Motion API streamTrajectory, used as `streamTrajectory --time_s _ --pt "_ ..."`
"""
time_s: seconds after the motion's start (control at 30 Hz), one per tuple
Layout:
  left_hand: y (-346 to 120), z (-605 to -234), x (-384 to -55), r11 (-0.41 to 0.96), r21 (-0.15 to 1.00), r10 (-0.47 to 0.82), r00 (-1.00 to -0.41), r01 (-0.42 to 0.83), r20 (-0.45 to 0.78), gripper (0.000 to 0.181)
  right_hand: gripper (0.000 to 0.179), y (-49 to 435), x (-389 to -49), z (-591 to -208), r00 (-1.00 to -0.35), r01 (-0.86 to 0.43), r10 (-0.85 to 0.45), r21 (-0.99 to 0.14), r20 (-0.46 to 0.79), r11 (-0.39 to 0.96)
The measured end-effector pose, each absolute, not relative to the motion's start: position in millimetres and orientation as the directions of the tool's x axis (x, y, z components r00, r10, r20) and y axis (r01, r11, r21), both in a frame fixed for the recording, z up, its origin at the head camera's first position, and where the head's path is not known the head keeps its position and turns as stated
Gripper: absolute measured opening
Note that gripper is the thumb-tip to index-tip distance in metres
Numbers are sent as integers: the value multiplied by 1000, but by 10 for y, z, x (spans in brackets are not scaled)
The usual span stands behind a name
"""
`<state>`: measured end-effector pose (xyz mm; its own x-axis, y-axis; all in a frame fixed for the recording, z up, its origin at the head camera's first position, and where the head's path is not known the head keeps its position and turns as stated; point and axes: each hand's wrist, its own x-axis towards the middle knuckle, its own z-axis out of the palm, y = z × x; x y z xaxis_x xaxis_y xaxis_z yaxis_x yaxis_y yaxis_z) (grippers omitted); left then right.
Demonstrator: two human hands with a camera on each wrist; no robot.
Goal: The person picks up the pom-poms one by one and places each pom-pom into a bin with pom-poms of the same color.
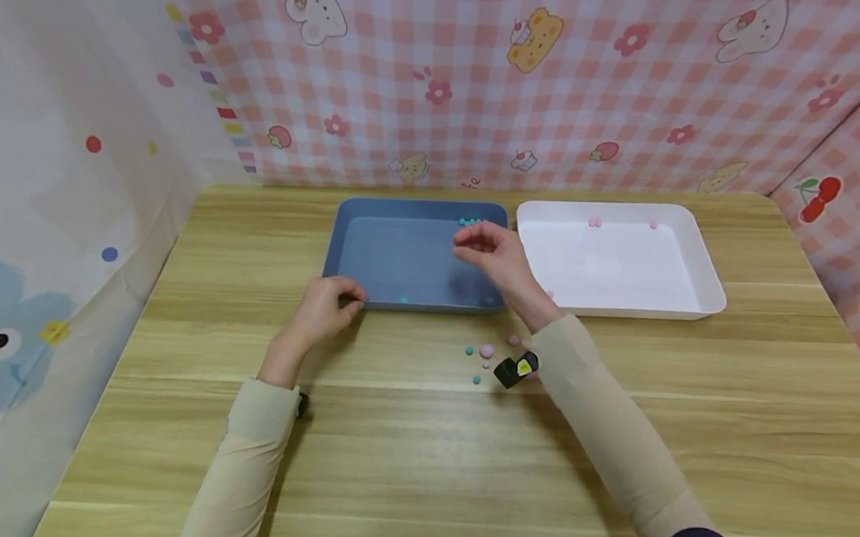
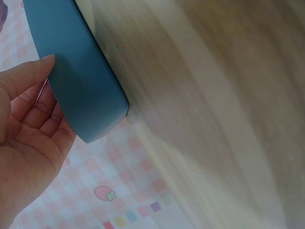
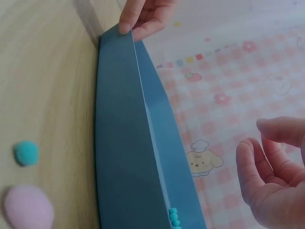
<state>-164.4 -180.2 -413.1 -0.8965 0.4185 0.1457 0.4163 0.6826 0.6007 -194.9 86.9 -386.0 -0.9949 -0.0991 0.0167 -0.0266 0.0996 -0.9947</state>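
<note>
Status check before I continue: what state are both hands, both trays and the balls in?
Left hand: gripping the blue tray near its front left corner.
Right hand: over the blue tray, loosely curled, nothing visible in it.
Blue tray: upright, teal balls inside.
White tray: upright, pink balls inside.
Loose balls: teal and pink, on the table.

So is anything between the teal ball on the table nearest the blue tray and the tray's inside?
Only the near wall of the blue tray; nothing visible lies on the table between that wall and the teal ball. The right hand hovers above the tray, holding nothing visible.
</note>
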Motion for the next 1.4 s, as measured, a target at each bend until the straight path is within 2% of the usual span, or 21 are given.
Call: streamTrajectory --time_s 0.6,0.9,1.17,1.4 --pt "-1806 -4124 -1637 678 603 420 -895 421 152 9 16 1006 -1473 -3951 -976 -42 -217 -982 1 185" --pt "-1811 -4134 -1647 681 599 421 -895 421 149 9 17 1028 -1318 -4087 -963 7 -259 -970 -73 244" --pt "-1808 -4121 -1647 684 603 421 -897 410 133 9 21 1037 -1212 -4190 -940 68 -309 -967 -144 245" --pt "-1806 -4120 -1644 683 608 420 -899 406 128 9 19 1025 -1217 -4280 -926 -32 -358 -924 -115 380"
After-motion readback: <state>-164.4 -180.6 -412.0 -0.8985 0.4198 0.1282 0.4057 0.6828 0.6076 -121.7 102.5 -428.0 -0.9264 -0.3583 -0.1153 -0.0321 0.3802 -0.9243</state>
